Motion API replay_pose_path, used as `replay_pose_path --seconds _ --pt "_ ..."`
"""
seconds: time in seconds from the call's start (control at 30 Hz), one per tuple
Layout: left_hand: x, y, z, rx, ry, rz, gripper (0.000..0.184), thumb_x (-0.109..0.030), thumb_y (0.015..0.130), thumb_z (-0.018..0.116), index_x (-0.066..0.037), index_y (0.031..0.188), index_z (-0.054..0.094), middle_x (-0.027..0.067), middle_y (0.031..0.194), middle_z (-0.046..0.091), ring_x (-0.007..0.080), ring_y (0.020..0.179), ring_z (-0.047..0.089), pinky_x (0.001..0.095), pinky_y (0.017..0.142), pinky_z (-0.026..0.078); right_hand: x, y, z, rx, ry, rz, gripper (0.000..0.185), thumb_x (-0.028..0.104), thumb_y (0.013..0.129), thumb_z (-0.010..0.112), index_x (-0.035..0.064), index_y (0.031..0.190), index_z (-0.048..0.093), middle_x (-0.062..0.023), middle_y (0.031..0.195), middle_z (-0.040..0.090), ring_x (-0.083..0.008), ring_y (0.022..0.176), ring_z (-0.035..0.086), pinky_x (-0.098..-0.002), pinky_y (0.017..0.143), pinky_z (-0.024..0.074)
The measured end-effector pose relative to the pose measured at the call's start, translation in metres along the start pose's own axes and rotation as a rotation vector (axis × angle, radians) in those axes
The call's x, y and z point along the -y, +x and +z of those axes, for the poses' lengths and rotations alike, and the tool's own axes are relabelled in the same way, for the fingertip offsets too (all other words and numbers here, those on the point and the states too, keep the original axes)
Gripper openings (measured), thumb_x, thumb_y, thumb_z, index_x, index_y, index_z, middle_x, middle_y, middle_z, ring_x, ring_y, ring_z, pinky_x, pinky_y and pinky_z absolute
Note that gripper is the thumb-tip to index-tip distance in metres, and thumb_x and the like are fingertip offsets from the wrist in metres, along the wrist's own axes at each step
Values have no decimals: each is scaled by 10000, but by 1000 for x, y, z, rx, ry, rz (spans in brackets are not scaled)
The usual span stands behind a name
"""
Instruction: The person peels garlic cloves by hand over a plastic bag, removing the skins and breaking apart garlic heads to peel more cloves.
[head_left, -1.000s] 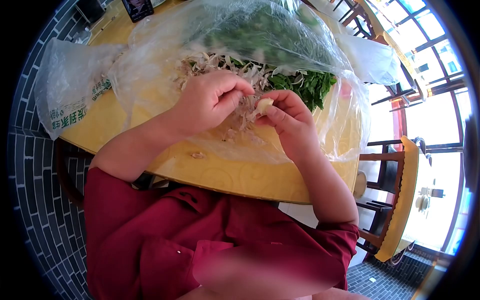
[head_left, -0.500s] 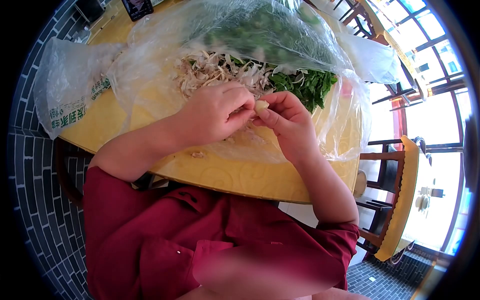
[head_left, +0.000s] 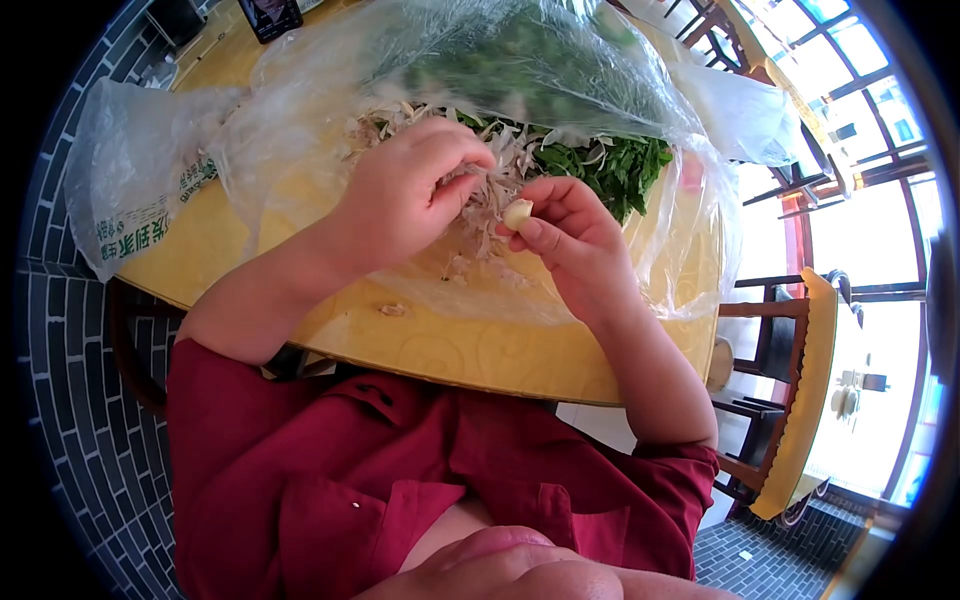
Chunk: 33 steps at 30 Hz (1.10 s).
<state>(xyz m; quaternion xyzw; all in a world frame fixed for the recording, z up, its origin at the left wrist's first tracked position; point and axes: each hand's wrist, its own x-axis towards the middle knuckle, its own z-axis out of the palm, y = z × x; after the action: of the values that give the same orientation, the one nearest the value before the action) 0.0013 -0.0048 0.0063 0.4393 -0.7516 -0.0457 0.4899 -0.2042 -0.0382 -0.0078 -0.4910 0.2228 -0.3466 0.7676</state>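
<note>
Between the thumb and fingers of my right hand (head_left: 578, 245) is a pale garlic clove (head_left: 517, 214), its bare side facing me. My left hand (head_left: 408, 190) is apart from the clove, up and to its left, with thumb and fingers curled toward each other. A thin whitish wisp, apparently garlic skin, shows at its fingertips. Below and behind both hands lies a heap of papery garlic skins (head_left: 512, 150) on clear plastic. Dark green leaves (head_left: 610, 172) sit right beside the skins, partly under the plastic.
A large clear plastic bag (head_left: 450, 60) spreads over the yellow table (head_left: 450, 355). Another bag with green print (head_left: 130, 190) lies at the left edge. A phone (head_left: 270, 15) stands at the back. Chairs and another table (head_left: 800, 400) are on the right.
My left hand has moved away from the clove, up and to the left. My right hand keeps its hold, and more of the clove now shows.
</note>
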Motion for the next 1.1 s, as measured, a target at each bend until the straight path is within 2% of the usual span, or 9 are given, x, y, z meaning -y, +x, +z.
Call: replay_pose_path --seconds 0.07,0.17,0.27,0.37,0.47,0.57,0.87,0.97,1.1 --pt "-2 2 -1 38 -8 -33 177 -9 758 662 -76 916 617 78 811 607 247 706 605 310 574 477 -2 -1 -4 28 -31 -1 216 5 865 599 15 1063 513 -79 1013 603 -172 965 601 -282 830 484" --pt "0 0 -4 125 -13 -76 129 -26 767 662 -67 888 644 73 773 621 243 694 610 298 581 481 -1 -2 -2 -23 -151 -29 232 -59 829 612 15 1033 529 -76 1046 584 -148 995 568 -278 858 479" --pt "-3 -1 -5 154 -120 -136 82 -22 773 675 -42 852 670 52 750 634 145 642 585 253 558 442 -3 -2 -3 -3 -248 -135 245 -110 798 619 6 1000 540 -79 1095 545 -138 1016 539 -280 884 473" --pt "-6 1 -10 293 -264 -284 90 -81 761 708 -38 833 674 43 722 633 121 639 584 244 561 437 -5 -1 -5 39 -389 -278 237 -132 788 616 -7 979 549 -86 1122 515 -148 1028 537 -284 897 472" --pt "-9 1 -12 333 -288 -371 143 -114 738 740 -33 842 684 40 740 643 96 639 577 231 558 435 -5 2 -4 -16 -500 -378 211 -56 749 686 39 927 624 -63 1028 598 -163 966 579 -258 821 488" --pt "-11 2 -14 360 -333 -420 189 -128 730 754 -33 882 695 34 756 652 76 622 568 219 552 435 0 1 -3 -56 -732 -427 190 -23 710 723 70 863 659 -54 986 623 -184 949 591 -277 786 491" --pt "-8 3 -16 487 -418 -415 218 -115 712 755 -16 898 697 34 755 654 77 592 557 228 534 430 8 3 -7 112 -792 -520 182 -16 700 732 91 843 693 -49 935 634 -175 852 624 -275 714 512" --pt "-3 0 -13 484 -394 -307 207 -101 695 752 -19 877 699 46 740 649 96 589 560 250 537 432 9 4 -9 158 -838 -546 187 -22 704 729 88 853 701 -52 926 631 -165 826 630 -265 684 525" --pt "-8 3 -16 568 -362 -341 182 -87 676 741 -29 845 701 60 715 639 115 595 568 265 544 436 16 2 -6 232 -881 -490 195 -63 692 731 61 841 700 -64 932 624 -153 881 595 -254 728 493"
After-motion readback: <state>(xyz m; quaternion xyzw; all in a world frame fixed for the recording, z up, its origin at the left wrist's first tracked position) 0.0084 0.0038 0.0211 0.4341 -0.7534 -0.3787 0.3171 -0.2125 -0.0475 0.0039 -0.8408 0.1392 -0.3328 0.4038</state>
